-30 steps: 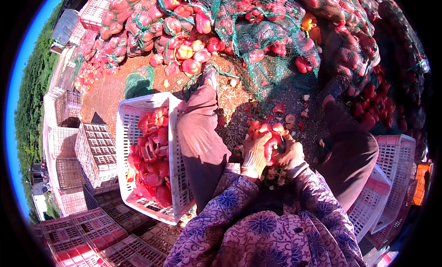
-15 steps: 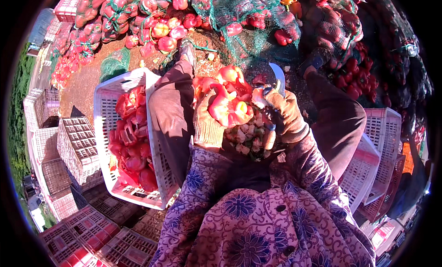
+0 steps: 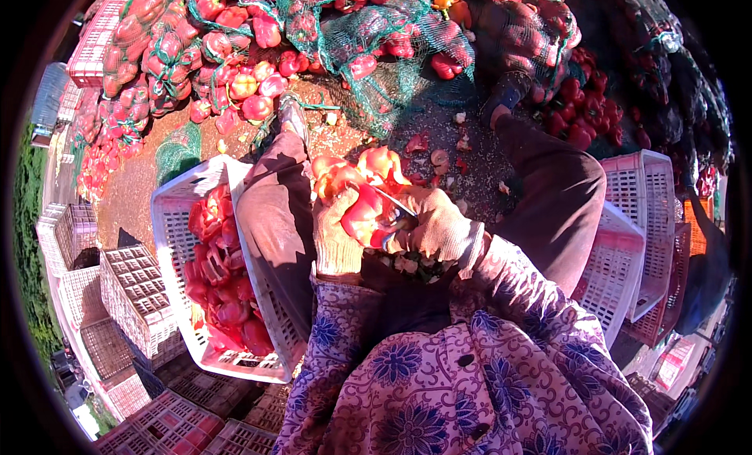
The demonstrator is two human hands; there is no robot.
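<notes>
Between my knees, my gloved left hand (image 3: pixel 337 237) grips opened red bell peppers (image 3: pixel 362 213), some of them bunched above the fingers. My gloved right hand (image 3: pixel 440 226) is closed round a curved knife (image 3: pixel 398 203), its handle mostly hidden by the fingers. The blade lies against the pepper nearest that hand; how deep it sits I cannot tell. Below both hands is a heap of pale pepper cores (image 3: pixel 407 264), partly covered by them. Beside my left leg, a white plastic crate (image 3: pixel 174 251) leans tilted, with cut red pepper pieces (image 3: pixel 227 279) inside.
Green mesh sacks (image 3: pixel 376 55) of red peppers lie ahead, with loose peppers (image 3: pixel 257 108) in front of them. More red peppers (image 3: pixel 583 114) are piled beyond my right leg. White crates (image 3: pixel 615 259) stand at my right; stacked crates (image 3: pixel 133 290) stand at far left.
My right hand has come left to the pepper in my left hand. The knife blade, raised and apart before, is now against it. The whole view has shifted slightly.
</notes>
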